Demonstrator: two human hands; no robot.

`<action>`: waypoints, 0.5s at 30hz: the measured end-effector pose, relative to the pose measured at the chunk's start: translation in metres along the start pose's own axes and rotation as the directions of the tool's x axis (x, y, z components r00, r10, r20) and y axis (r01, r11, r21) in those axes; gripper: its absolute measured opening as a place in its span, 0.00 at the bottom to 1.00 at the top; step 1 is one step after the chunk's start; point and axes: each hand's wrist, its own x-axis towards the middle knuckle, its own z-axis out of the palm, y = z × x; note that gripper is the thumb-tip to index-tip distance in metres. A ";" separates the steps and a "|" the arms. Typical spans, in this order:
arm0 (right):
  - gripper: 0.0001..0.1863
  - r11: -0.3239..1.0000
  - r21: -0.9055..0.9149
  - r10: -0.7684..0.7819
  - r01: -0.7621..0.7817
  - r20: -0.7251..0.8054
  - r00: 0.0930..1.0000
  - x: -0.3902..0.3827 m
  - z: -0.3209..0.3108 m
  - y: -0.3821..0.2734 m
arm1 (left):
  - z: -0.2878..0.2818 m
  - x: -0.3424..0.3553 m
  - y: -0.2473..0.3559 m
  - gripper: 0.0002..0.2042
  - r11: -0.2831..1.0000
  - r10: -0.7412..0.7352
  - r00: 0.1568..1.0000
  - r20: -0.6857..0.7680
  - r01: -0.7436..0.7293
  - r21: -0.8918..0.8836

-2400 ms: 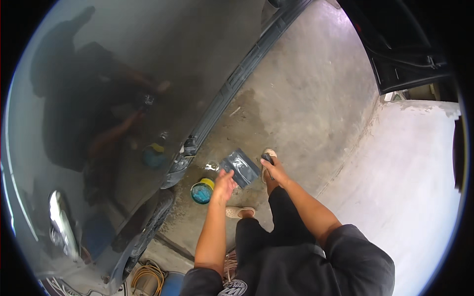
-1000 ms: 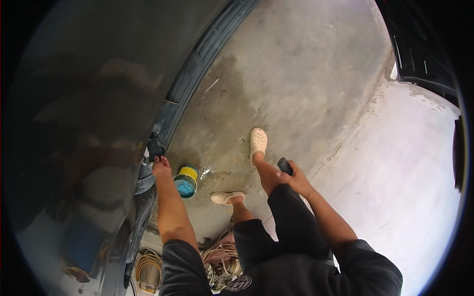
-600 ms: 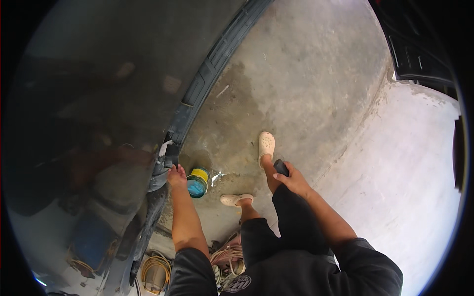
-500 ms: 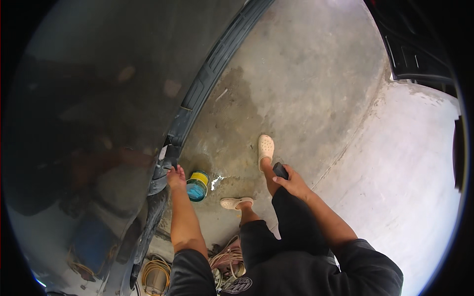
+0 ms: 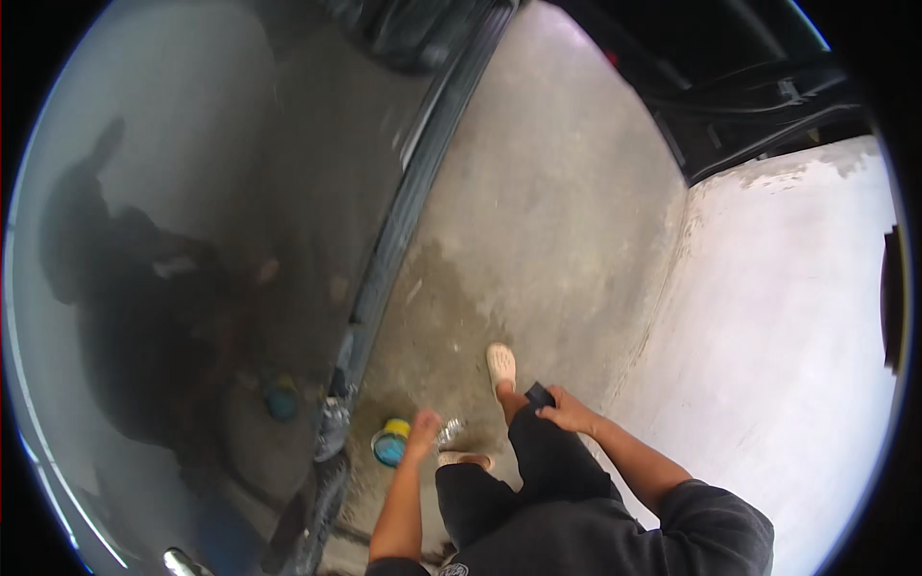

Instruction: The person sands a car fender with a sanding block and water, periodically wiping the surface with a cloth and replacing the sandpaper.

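Observation:
My left hand (image 5: 425,430) is motion-blurred above the wet floor, beside a small teal bucket (image 5: 391,445) with a yellow band; whether its fingers hold anything is unclear. My right hand (image 5: 567,413) grips a dark rectangular block (image 5: 540,394) over my thigh. To the left stands a glossy dark grey car body panel (image 5: 221,288), mirroring my figure and the bucket, with a long grey plastic trim piece (image 5: 394,240) along its edge.
A concrete floor (image 5: 557,192) runs under my beige clogs (image 5: 499,365). A white wall or ledge (image 5: 749,336) is on the right. A black raised vehicle panel (image 5: 749,86) overhangs at upper right.
My left hand has left the trim's edge and moved right, over by the bucket. The view has shifted. The dark sheet held earlier in that hand is no longer visible.

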 end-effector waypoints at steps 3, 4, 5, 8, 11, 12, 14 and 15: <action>0.30 0.994 -0.057 -0.090 0.095 0.079 0.993 -0.020 -0.033 -0.071 | 0.025 -0.077 0.117 0.33 0.999 0.022 0.985 0.173 -0.017 -0.035; 0.28 0.986 -0.039 -0.160 0.162 0.047 0.986 -0.029 -0.039 -0.091 | 0.032 -0.098 0.162 0.33 0.994 0.096 0.967 0.235 -0.079 -0.081; 0.29 0.960 -0.062 -0.272 0.273 0.023 0.962 -0.036 -0.043 -0.108 | 0.043 -0.110 0.195 0.33 0.972 0.216 0.943 0.253 -0.183 -0.145; 0.37 0.938 0.064 -0.343 0.342 0.009 0.939 -0.045 -0.048 -0.168 | 0.064 -0.140 0.300 0.29 0.895 0.372 0.888 0.270 -0.266 -0.359; 0.39 0.893 -0.125 -0.429 0.432 0.052 0.902 -0.043 -0.053 -0.261 | 0.035 -0.143 0.366 0.25 0.868 0.401 0.871 0.285 -0.261 -0.423; 0.41 0.815 -0.230 -0.547 0.532 -0.001 0.837 -0.030 -0.053 -0.267 | 0.027 -0.140 0.380 0.25 0.862 0.421 0.861 0.286 -0.282 -0.420; 0.42 0.715 -0.342 -0.661 0.609 -0.051 0.748 -0.001 -0.069 -0.276 | 0.009 -0.130 0.403 0.22 0.776 0.565 0.814 0.133 -0.470 -0.422; 0.42 0.783 -0.241 -0.577 0.574 0.064 0.814 0.010 -0.091 -0.276 | -0.005 -0.126 0.413 0.24 0.766 0.604 0.789 0.118 -0.532 -0.360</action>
